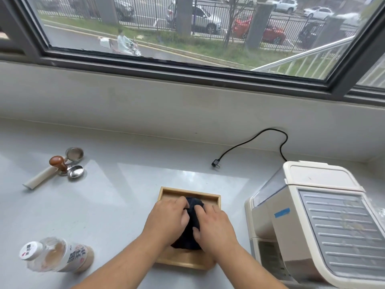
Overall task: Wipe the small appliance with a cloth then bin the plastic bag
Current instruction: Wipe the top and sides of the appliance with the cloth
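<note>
A dark cloth [192, 224] lies bunched in a shallow wooden tray [188, 191] at the front middle of the pale counter. My left hand [168, 219] and my right hand [213, 225] both press on the cloth with fingers curled around it. The small appliance [312, 222], a cream-coloured machine with a ribbed grey panel and a strip of blue tape, stands at the right. A bit of clear plastic [378, 211] shows at the far right edge behind the appliance; I cannot tell if it is the bag.
The appliance's black cord and unplugged plug [216, 163] lie on the counter behind the tray. A portafilter with wooden tamper and metal baskets [62, 165] lies at the left. A plastic bottle [56, 255] stands at the front left. A window ledge runs along the back.
</note>
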`<state>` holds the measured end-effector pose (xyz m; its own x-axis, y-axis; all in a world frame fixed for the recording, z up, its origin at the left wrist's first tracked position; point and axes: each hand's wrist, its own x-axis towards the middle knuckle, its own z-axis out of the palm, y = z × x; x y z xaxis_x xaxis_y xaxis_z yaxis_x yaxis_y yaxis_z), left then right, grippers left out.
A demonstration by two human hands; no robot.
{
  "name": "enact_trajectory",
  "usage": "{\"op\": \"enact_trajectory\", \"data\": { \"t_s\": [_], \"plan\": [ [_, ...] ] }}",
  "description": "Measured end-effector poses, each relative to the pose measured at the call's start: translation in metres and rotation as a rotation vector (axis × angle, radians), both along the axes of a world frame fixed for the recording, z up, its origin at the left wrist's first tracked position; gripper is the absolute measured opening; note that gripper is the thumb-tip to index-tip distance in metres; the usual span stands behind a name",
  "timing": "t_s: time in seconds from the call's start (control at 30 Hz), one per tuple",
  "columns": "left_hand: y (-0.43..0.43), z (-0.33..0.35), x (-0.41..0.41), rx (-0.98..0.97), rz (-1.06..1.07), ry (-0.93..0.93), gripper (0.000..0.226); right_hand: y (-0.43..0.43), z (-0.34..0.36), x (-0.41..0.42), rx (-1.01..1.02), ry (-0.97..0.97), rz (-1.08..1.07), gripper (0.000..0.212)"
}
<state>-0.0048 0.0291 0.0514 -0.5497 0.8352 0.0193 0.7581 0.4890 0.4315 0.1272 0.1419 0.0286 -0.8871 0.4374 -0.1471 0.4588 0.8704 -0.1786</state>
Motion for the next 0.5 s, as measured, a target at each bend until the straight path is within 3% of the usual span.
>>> {"op": "enact_trajectory", "data": {
  "t_s": [0.17, 0.3, 0.37, 0.5],
  "plan": [
    [0.005, 0.047, 0.004, 0.134, 0.019, -0.154, 0.018, 0.007, 0.041, -0.001, -0.066, 0.121, -0.08, 0.05],
    [0.007, 0.084, 0.002, 0.167, 0.0, -0.16, 0.016, 0.011, 0.082, -0.001, -0.165, 0.194, -0.092, 0.071],
    [0.007, 0.101, 0.003, 0.164, -0.046, -0.138, 0.015, 0.013, 0.108, -0.003, -0.153, 0.185, -0.084, 0.06],
    [0.009, 0.136, 0.002, 0.172, -0.046, -0.161, 0.016, 0.017, 0.153, -0.004, -0.165, 0.121, -0.173, 0.019]
  ]
}}
